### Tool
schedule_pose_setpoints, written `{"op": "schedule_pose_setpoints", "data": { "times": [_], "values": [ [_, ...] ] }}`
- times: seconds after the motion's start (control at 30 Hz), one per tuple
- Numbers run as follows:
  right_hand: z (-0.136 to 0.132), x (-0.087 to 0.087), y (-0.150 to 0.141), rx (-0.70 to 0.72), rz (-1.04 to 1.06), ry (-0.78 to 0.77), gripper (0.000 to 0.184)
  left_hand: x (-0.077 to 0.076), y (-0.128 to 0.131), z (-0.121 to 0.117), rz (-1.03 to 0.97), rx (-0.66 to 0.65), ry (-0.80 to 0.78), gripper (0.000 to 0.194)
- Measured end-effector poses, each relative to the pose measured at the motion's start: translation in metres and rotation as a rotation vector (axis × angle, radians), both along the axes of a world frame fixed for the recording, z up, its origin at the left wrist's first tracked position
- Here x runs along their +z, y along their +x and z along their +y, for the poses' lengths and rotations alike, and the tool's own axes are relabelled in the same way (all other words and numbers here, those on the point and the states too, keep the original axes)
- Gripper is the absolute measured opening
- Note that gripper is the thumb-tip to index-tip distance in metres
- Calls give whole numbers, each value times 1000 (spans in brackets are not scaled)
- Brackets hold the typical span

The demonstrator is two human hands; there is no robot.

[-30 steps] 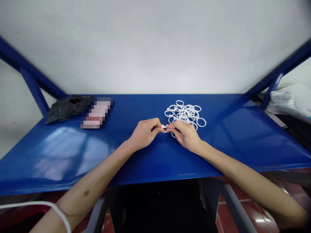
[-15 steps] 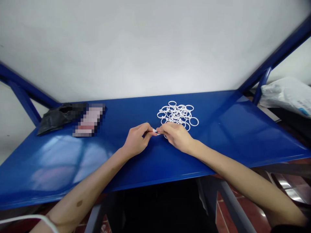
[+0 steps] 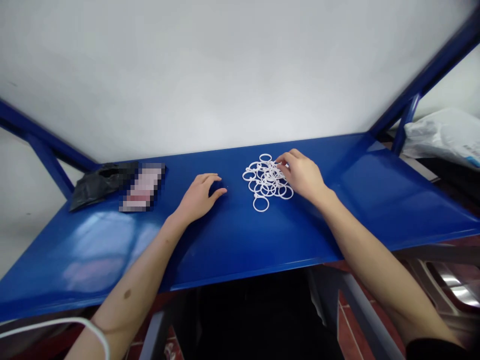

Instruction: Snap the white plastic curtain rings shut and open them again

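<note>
Several thin white rings [image 3: 267,187], each with a small nub where it can be made out, lie in an overlapping pile on the blue table [image 3: 225,250]. One white ring [image 3: 261,203] lies flat at the pile's near edge. At the pile's right side is my right hand [image 3: 300,172], its thumb and fingers bent in a pinch on a white ring among the others; the hand covers part of the pile. To the left of the rings, my left hand [image 3: 200,195] hovers over or rests on the table, thumb and fingers apart, holding nothing.
A black plastic bag [image 3: 95,187] lies at the table's left, beside a blurred-out pinkish flat item [image 3: 143,187]. Blue frame bars [image 3: 50,155] slope up at both sides against a white back panel [image 3: 225,75]. A clear plastic bag [image 3: 442,137] stands beyond the right end.
My hands were together, pinching a small white piece in front of the pile; now they are apart. The left has moved left and opened, the right has moved up and right onto the rings.
</note>
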State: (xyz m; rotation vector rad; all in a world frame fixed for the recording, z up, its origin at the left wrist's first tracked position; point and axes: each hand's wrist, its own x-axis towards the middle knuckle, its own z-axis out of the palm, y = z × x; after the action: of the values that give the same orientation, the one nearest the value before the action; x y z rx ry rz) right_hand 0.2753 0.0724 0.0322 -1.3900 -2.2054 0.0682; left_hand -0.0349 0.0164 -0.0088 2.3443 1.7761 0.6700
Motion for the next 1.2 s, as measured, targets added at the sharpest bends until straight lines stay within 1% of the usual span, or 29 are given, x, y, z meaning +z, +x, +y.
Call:
{"op": "schedule_pose_setpoints", "data": {
  "times": [0.07, 0.13, 0.23, 0.47, 0.63, 0.93, 1.1, 1.2],
  "values": [
    [8, 1, 11, 25, 6, -47, 16, -6, -9, 6, 23, 31, -15, 40],
    [12, 0, 18, 84, -4, -85, 16, -11, -15, 10, 38, 53, -20, 43],
    [14, -4, 19, 125, -34, -63, 17, -13, -20, 12, 52, 61, -30, 43],
    [4, -15, -3, 169, -17, 93, 27, -10, -17, 10, 73, 67, -75, 46],
    [-4, -23, -17, 229, -41, 67, 30, -7, -16, 8, 95, 59, -90, 47],
    [-2, -27, -18, 203, -85, 42, 35, -3, -13, 7, 119, 64, -132, 50],
    [0, -35, -17, 140, -155, 7, 53, -5, -14, 7, 141, 51, -116, 48],
    [1, -39, -16, 126, -177, -27, 61, -4, -14, 7, 136, 47, -111, 48]
  ]
}}
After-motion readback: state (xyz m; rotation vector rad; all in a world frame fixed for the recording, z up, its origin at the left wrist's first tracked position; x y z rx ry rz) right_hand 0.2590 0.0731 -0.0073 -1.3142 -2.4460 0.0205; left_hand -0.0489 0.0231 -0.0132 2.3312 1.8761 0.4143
